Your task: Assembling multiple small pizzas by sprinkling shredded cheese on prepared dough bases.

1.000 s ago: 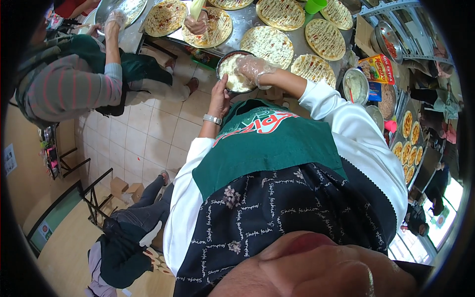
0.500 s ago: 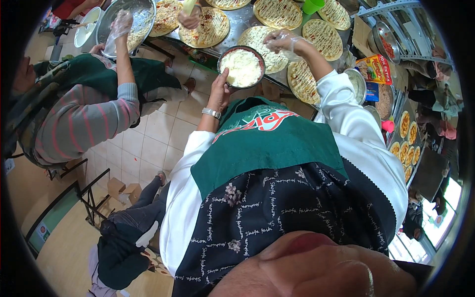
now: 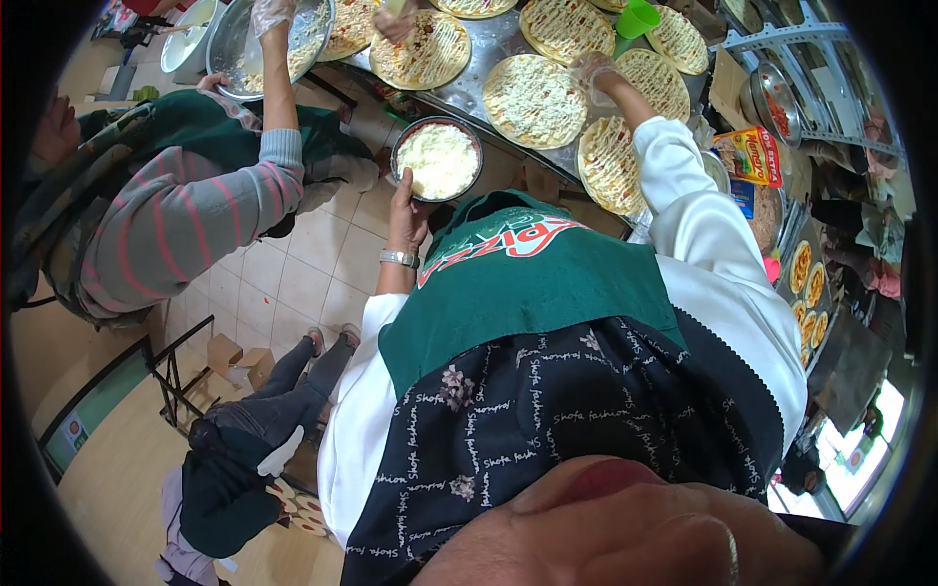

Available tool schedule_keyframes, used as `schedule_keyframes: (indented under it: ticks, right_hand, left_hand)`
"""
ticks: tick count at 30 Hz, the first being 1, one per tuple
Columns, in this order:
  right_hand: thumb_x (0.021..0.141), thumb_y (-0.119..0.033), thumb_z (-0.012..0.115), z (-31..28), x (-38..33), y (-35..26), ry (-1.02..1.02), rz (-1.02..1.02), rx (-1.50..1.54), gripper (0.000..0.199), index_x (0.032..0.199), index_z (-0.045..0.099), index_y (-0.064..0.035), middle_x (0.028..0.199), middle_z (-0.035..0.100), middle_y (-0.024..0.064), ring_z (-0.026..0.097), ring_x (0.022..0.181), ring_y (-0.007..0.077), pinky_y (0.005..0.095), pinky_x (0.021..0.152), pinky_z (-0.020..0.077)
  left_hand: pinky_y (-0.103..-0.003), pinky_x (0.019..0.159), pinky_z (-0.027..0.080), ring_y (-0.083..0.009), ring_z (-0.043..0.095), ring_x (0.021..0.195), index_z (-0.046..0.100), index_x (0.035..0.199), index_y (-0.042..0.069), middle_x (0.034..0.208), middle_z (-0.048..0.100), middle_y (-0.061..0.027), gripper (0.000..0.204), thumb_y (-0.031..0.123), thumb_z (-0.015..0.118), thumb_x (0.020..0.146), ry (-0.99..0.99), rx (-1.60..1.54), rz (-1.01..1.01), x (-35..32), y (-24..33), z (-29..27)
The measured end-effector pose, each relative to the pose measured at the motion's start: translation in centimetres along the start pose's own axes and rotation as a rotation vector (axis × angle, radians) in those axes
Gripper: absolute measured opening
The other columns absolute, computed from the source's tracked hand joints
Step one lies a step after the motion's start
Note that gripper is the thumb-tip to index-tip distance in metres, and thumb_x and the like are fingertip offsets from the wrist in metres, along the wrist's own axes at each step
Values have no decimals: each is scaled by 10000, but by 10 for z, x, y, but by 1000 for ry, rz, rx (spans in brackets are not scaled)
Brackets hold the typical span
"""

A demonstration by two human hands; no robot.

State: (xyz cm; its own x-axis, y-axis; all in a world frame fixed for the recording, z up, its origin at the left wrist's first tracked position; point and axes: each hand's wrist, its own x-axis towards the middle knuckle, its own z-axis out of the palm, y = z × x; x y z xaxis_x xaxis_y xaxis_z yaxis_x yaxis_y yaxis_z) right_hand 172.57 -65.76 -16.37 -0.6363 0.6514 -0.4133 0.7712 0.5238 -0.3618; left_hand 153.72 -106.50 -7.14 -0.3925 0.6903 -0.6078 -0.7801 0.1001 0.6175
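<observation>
Left hand [image 3: 405,218] clasps a dark bowl [image 3: 459,192] of white shreds [image 3: 438,159] — right hand [image 3: 592,74], grasp unclear.

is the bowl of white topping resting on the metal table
No, the left hand holds the bowl up over the floor, on the near side of the metal table.

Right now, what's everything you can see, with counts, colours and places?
Metal table: one, silver, top centre
Pizzas: several, pale, on it
Cup: one, green, among them
Round bowl: one, dark, centre
Shredded topping: one heap, white, inside that bowl
Large bowl: one, silver, upper left
Tub: one, white, top left
Packet: one, yellow-red, upper right
More pizzas: several, orange-yellow, right
Other people: several, varied clothing, around
Apron: one, green, on wearer
Left hand: one, bare, holding round bowl
Right hand: one, clear-gloved, at pizzas
</observation>
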Motion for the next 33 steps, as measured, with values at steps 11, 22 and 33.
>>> schedule_keyframes:
  ticks: [11, 22, 33]
  right_hand:
    - [723, -113, 612, -23, 38, -63, -5, -277, 58, 197, 905, 686, -128, 885, 664, 126, 634, 833, 261, 340, 736, 492]
    - [677, -65, 623, 3, 5, -120, -6, -679, -137, 180, 844, 686, -91, 856, 641, 182, 619, 820, 337, 393, 710, 490]
    - [763, -116, 579, 13, -54, -117, 79, -644, -23, 155, 892, 583, -30, 935, 601, 178, 583, 884, 333, 393, 732, 468]
  left_hand:
    - [-425, 929, 438, -241, 508, 1132, 378, 1287, 19, 1255, 494, -136, 619, 432, 557, 861, 3, -61, 64, -15, 0, -11]
    - [-402, 959, 406, -235, 498, 1135, 399, 1273, -2, 1251, 499, -138, 605, 394, 584, 855, 9, -107, 10, -15, 0, -4]
    - [-401, 895, 435, -208, 525, 1101, 397, 1284, 42, 1232, 522, -112, 613, 452, 555, 857, -54, 39, -24, 5, -8, 6]
